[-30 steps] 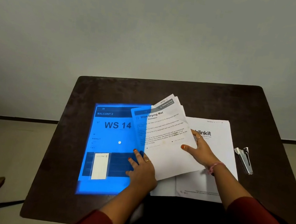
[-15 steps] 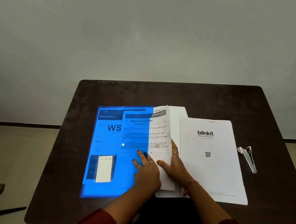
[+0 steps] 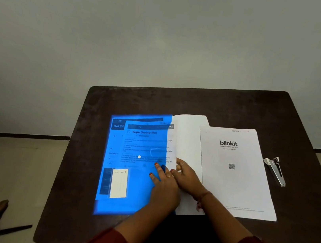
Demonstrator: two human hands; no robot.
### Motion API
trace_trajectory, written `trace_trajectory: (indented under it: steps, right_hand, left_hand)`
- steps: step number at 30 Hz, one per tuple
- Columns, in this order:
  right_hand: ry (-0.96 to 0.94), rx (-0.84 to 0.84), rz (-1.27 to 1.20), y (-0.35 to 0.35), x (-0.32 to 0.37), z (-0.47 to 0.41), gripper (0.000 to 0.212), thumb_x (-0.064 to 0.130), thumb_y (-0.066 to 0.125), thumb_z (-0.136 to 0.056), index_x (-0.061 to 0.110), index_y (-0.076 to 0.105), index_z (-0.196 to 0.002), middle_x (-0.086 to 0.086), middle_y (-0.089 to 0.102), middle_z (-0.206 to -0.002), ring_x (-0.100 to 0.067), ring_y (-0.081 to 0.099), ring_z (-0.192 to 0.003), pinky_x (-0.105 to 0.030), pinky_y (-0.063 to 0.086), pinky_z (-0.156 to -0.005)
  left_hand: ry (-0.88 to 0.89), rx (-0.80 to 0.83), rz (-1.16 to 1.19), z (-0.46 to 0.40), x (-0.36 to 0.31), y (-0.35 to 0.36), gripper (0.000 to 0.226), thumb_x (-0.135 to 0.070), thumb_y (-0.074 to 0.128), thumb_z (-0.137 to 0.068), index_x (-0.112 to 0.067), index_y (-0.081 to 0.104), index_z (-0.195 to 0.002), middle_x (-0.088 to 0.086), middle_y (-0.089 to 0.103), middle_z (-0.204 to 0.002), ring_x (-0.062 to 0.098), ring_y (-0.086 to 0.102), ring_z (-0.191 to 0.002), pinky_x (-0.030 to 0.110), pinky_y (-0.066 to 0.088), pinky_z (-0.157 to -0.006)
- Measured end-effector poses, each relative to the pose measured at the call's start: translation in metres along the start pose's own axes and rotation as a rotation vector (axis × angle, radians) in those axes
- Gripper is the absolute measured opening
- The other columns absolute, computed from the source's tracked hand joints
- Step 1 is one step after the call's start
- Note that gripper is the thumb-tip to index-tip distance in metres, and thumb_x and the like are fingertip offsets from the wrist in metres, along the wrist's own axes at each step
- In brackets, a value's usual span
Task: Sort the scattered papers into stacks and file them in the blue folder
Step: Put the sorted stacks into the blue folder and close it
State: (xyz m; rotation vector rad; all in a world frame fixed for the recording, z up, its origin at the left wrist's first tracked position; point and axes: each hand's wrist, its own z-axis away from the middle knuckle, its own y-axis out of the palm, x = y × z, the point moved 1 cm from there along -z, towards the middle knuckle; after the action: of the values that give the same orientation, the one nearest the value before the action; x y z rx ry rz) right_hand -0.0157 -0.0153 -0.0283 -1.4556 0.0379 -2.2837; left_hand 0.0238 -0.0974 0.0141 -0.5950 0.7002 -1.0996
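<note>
Head view: translucent blue plastic folder [image 3: 122, 205] lay on dark wooden table [image 3: 240, 110], left-centre. White printed sheet stack [image 3: 186, 137] approx. half inside. L hand [image 3: 163, 186] & R hand [image 3: 186, 179] pressed flat, fingers straight. White blinkit sheet [image 3: 235, 186] at right, unfiled.

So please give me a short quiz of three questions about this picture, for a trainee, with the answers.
1. True or false: the stapler lies on the blinkit sheet.
2. Which heading shows through the blue folder? A) Wipe Drying Mat B) Fold Towels C) Clean Window
3. Fill in: the left hand rests on the ____ folder.

Key: 1. False, it lies apart on the table, right of the sheet. 2. A. 3. blue. The right hand presses the white papers.
</note>
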Motion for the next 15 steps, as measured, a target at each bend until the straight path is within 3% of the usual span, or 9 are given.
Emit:
trace_trajectory:
  steps: [3,6,9,13,15]
  right_hand:
    - [0.046,-0.223,-0.047,0.0,-0.007,0.001,0.045,0.014,0.064,-0.09,0.012,0.048,-0.131,0.0,0.06,-0.096,-0.015,0.06,-0.082,-0.018,0.052,-0.067]
    - [0.044,-0.279,-0.091,0.005,-0.008,-0.001,0.038,0.012,0.068,-0.086,0.014,0.053,-0.122,0.007,0.058,-0.082,-0.011,0.06,-0.075,-0.014,0.05,-0.062]
    - [-0.012,-0.263,-0.082,0.011,0.0,-0.005,0.031,0.012,0.068,-0.086,0.016,0.056,-0.115,0.008,0.062,-0.08,-0.004,0.061,-0.075,-0.007,0.047,-0.061]
    - [-0.024,-0.257,-0.12,0.02,0.005,-0.011,0.027,0.012,0.069,-0.086,0.018,0.059,-0.11,-0.004,0.07,-0.089,-0.016,0.069,-0.085,-0.026,0.057,-0.078]
    - [-0.014,-0.282,-0.142,0.023,0.005,-0.014,0.025,0.012,0.07,-0.085,0.02,0.06,-0.107,-0.006,0.072,-0.091,-0.019,0.07,-0.086,-0.032,0.058,-0.079]
  left_hand:
    - [-0.001,0.012,0.001,0.0,0.001,-0.001,0.082,-0.01,0.051,-0.096,-0.004,-0.01,-0.151,0.016,-0.02,-0.157,0.044,-0.002,-0.145,0.043,0.032,-0.11]
    - [0.029,0.022,0.008,0.002,0.003,-0.003,0.083,-0.011,0.052,-0.095,-0.005,-0.008,-0.151,0.016,-0.019,-0.157,0.045,-0.002,-0.144,0.043,0.031,-0.111]
    - [0.058,0.02,0.026,0.004,0.006,-0.004,0.082,-0.012,0.052,-0.095,-0.008,-0.006,-0.152,0.017,-0.02,-0.157,0.045,-0.003,-0.144,0.044,0.032,-0.11]
    - [0.076,0.008,0.039,0.004,0.009,-0.004,0.084,-0.02,0.053,-0.096,-0.007,-0.009,-0.151,0.017,-0.019,-0.157,0.045,-0.002,-0.144,0.046,0.031,-0.11]
    - [0.076,0.012,0.043,0.003,0.01,-0.005,0.087,-0.023,0.056,-0.095,-0.008,-0.009,-0.151,0.016,-0.018,-0.158,0.044,-0.002,-0.145,0.047,0.029,-0.111]
